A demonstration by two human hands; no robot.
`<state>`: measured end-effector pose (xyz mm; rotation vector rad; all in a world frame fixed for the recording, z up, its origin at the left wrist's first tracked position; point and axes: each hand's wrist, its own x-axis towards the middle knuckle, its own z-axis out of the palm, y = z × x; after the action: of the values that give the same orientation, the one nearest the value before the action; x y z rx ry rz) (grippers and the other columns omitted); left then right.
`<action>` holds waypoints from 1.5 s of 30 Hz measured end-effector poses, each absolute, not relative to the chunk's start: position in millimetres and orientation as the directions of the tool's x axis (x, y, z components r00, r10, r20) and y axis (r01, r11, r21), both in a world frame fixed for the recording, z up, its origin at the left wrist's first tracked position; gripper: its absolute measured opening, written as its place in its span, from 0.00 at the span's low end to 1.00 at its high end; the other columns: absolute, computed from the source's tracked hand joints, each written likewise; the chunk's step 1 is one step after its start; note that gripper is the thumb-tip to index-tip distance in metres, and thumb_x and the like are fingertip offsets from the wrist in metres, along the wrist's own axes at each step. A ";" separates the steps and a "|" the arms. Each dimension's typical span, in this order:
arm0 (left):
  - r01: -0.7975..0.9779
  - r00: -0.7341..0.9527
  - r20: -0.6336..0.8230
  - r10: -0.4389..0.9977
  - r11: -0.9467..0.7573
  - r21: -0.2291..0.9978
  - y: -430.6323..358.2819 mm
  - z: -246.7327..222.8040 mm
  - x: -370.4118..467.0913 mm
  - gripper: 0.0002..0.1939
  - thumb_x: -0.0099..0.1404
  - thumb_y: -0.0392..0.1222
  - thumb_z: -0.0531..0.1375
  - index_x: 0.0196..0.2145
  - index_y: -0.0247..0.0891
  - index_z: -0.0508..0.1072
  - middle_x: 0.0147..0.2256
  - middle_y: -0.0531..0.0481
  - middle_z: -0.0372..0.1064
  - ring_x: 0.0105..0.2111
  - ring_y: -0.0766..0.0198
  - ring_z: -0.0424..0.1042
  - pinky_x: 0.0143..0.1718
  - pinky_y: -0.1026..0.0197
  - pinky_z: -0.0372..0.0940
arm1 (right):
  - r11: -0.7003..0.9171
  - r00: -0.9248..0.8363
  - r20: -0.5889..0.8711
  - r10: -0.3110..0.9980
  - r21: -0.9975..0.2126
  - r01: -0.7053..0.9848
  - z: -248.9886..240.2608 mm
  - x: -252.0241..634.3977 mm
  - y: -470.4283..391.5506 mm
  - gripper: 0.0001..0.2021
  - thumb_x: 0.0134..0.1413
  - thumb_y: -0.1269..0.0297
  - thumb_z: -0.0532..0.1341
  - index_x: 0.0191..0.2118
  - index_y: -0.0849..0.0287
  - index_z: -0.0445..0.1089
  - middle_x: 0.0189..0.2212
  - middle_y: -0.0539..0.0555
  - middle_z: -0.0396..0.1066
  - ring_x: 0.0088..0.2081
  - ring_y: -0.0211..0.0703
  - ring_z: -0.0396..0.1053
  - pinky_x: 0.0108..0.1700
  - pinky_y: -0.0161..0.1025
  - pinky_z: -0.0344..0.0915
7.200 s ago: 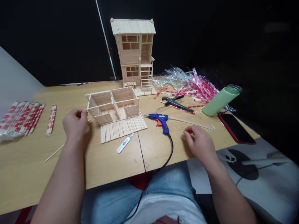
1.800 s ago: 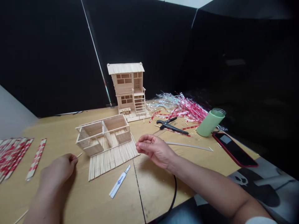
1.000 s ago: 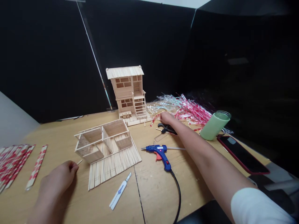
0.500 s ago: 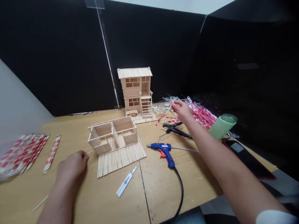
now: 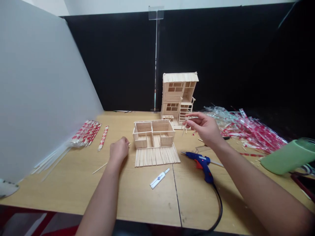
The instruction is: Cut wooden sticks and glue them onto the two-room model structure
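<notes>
Even overhead light fell on the bench (image 5: 73, 183), leaving only soft shadows under the forearms. The black backdrop (image 5: 118, 59) swallowed detail. Wide-angle bending curved the edges, and the green bottle (image 5: 287, 157) looked smeared.

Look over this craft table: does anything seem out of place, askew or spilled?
The green bottle lies tipped on its side at the right edge of the table; no spill shows. Behind it, torn red-and-clear wrappers sprawl in a loose heap, while the packets on the left lie tidy.
</notes>
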<state>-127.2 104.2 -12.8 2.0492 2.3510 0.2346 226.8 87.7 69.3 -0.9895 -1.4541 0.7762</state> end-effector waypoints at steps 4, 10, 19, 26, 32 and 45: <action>0.975 -0.159 0.147 0.976 0.132 0.178 103.0 -9.8 -126.6 0.15 0.71 0.43 0.48 0.43 0.38 0.73 0.40 0.38 0.78 0.42 0.49 0.76 0.39 0.55 0.60 | 0.417 -0.023 0.416 0.909 -0.907 0.055 70.0 200.5 88.5 0.15 0.50 0.55 0.70 0.40 0.58 0.75 0.30 0.55 0.79 0.30 0.42 0.75 0.30 0.36 0.66; 0.956 -0.191 0.252 0.949 0.122 0.266 100.3 -5.2 -123.5 0.15 0.73 0.45 0.48 0.43 0.39 0.71 0.36 0.41 0.77 0.38 0.51 0.76 0.38 0.55 0.57 | 0.394 -0.051 0.391 0.919 -0.916 0.076 66.9 169.8 89.9 0.15 0.50 0.55 0.70 0.39 0.58 0.75 0.29 0.54 0.79 0.30 0.43 0.76 0.31 0.37 0.68; 0.935 -0.213 0.297 0.931 0.106 0.339 98.6 -3.9 -122.3 0.15 0.73 0.47 0.48 0.42 0.39 0.72 0.34 0.43 0.76 0.35 0.53 0.74 0.37 0.57 0.56 | 0.316 -0.064 0.310 0.949 -0.938 0.142 84.3 126.5 149.8 0.09 0.51 0.66 0.67 0.39 0.59 0.74 0.28 0.53 0.78 0.29 0.39 0.74 0.27 0.33 0.66; 0.902 -0.238 0.335 0.912 0.080 0.424 99.2 -2.9 -124.8 0.13 0.72 0.47 0.50 0.40 0.40 0.71 0.33 0.46 0.76 0.33 0.56 0.73 0.31 0.59 0.53 | 0.239 -0.089 0.224 0.971 -0.942 0.234 85.6 102.5 185.9 0.04 0.51 0.75 0.66 0.35 0.62 0.74 0.26 0.54 0.77 0.26 0.35 0.71 0.24 0.30 0.63; 0.871 -0.268 0.371 0.889 0.060 0.487 100.3 -2.0 -123.4 0.10 0.71 0.45 0.52 0.37 0.42 0.71 0.32 0.48 0.75 0.32 0.57 0.72 0.31 0.60 0.53 | 0.224 -0.134 0.193 0.972 -0.931 0.288 83.4 98.5 191.6 0.05 0.53 0.77 0.65 0.36 0.64 0.75 0.27 0.54 0.77 0.27 0.34 0.70 0.26 0.29 0.63; 0.789 -0.253 0.463 0.849 -0.096 0.607 99.7 -5.7 -119.2 0.09 0.68 0.46 0.55 0.34 0.41 0.72 0.31 0.48 0.75 0.31 0.58 0.72 0.32 0.60 0.57 | 0.212 -0.162 0.167 0.973 -0.921 0.327 81.3 97.4 194.6 0.05 0.53 0.76 0.65 0.37 0.65 0.75 0.27 0.55 0.77 0.28 0.34 0.70 0.29 0.30 0.65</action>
<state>-119.2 99.7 -5.7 1.8735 2.0615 1.2880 97.4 194.6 81.3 -1.2407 -1.6489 0.9697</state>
